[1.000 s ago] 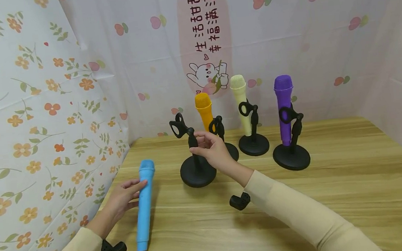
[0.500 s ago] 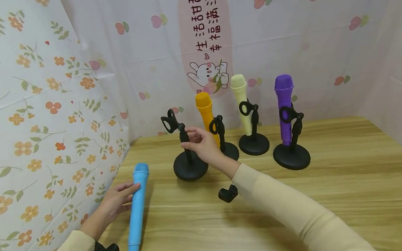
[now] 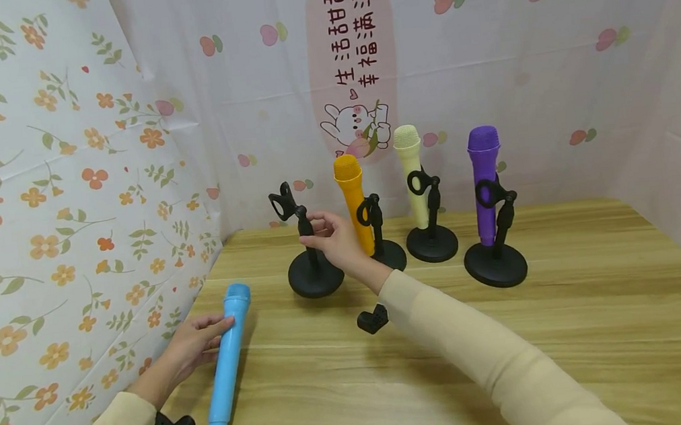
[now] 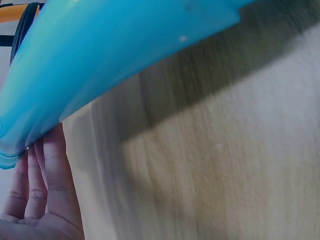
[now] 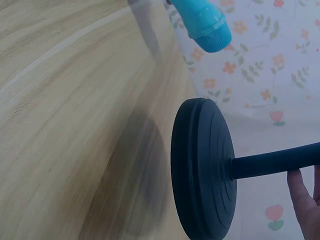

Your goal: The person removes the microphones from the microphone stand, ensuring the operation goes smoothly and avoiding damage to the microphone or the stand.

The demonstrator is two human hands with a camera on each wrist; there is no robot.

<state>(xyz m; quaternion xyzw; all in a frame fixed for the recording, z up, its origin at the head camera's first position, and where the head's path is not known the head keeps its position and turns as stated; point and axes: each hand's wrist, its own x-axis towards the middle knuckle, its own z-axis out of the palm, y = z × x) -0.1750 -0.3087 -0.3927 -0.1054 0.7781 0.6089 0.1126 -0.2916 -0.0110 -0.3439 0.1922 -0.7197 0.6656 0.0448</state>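
My left hand (image 3: 193, 350) grips a light blue toy microphone (image 3: 227, 364), thumb on its upper body, head tilted up and away. In the left wrist view the microphone (image 4: 100, 60) fills the upper left, with fingers (image 4: 55, 172) under it. My right hand (image 3: 340, 243) pinches the pole of a black microphone stand (image 3: 316, 279) whose ring clip holds nothing. Its round base (image 5: 202, 170) appears slightly raised, its shadow apart from it in the right wrist view. The blue microphone's head (image 5: 212, 37) shows above that base.
Right of my right hand, an orange microphone (image 3: 350, 188), a cream one (image 3: 409, 149) and a purple one (image 3: 484, 166) stand upright in black stands. Behind the wooden table (image 3: 451, 365) hangs a patterned cloth (image 3: 254, 58); a floral cloth (image 3: 79, 215) borders the left.
My right hand has carried the black stand left and a little farther back. The blue microphone has shifted left and slightly nearer in my left hand, its lower end swinging left.
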